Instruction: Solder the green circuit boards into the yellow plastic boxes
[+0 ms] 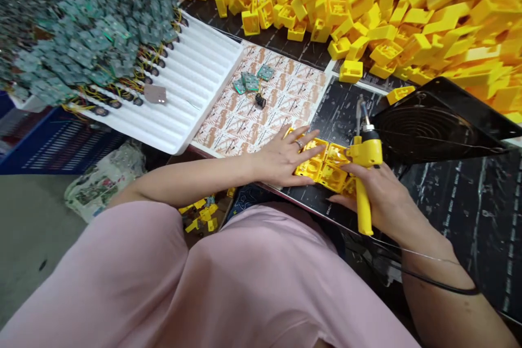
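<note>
Yellow casings (332, 175), open-faced with rounded recesses moulded inside, sit edge to edge near the front of the black tabletop (460, 223) in the head view, the left hand (282, 159) lying partly over them, fingers spread, the right hand (383, 193) gripping a yellow soldering gun (364, 207).
</note>
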Available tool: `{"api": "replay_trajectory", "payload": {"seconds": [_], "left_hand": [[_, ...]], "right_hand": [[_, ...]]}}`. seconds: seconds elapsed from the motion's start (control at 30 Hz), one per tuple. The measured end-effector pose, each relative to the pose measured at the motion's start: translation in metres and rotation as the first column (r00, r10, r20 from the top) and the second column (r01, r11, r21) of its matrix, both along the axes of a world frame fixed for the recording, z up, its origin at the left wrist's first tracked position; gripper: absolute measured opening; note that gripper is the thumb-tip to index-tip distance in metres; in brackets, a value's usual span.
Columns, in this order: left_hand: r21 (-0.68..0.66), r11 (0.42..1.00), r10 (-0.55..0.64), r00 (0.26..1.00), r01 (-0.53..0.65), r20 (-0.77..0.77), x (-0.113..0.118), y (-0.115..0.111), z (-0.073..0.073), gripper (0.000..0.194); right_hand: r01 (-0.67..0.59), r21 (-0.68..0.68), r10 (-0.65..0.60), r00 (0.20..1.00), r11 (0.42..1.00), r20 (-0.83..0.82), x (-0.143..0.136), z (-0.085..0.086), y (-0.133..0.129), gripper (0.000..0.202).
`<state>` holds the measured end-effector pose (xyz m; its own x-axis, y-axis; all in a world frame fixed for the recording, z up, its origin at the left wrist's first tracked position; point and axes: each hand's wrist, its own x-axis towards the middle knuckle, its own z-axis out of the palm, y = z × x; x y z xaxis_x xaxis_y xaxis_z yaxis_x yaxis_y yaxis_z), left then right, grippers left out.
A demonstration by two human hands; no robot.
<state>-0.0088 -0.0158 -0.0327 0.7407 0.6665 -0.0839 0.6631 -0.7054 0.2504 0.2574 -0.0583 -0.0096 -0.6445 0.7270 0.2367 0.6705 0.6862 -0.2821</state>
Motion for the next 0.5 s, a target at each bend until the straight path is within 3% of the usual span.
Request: {"api": "replay_trajectory", "payload": {"seconds": [0.07,0.13,0.2,0.27,0.33,0.4,0.5], "left_hand": [[0.006,1.0,-0.004,1.0,0.004,0.018,0.005,0.005,0.006,0.083],[0.012,0.998,0.067,0.998,-0.067,0.016,-0.002,0.021,0.021,0.078],[0.063,0.968,0.246,0.969,-0.245,-0.012,-0.019,0.05,0.041,0.064],[0.173,0.888,0.445,0.892,-0.427,-0.083,-0.042,0.088,0.057,0.057],[0.207,0.847,0.52,0.844,-0.489,-0.13,-0.063,0.127,0.065,0.063],[0.184,0.833,0.552,0.805,-0.521,-0.219,-0.074,0.159,0.062,0.078],[0.113,0.851,0.518,0.785,-0.513,-0.34,-0.074,0.183,0.057,0.106]], "right_hand": [[0.039,-0.017,-0.039,0.999,0.999,0.008,0.005,0.003,-0.003,0.079],[0.093,0.022,-0.092,0.995,0.995,-0.025,0.009,0.007,-0.009,0.09],[0.173,0.127,-0.163,0.983,0.977,-0.085,0.013,0.009,-0.017,0.091],[0.239,0.212,-0.215,0.968,0.948,-0.128,0.016,0.008,-0.025,0.09],[0.255,0.251,-0.231,0.965,0.934,-0.123,0.017,0.006,-0.03,0.091],[0.254,0.259,-0.234,0.967,0.932,-0.106,0.016,0.003,-0.034,0.093],[0.307,0.275,-0.282,0.951,0.911,-0.127,0.014,0.004,-0.041,0.091]]}}
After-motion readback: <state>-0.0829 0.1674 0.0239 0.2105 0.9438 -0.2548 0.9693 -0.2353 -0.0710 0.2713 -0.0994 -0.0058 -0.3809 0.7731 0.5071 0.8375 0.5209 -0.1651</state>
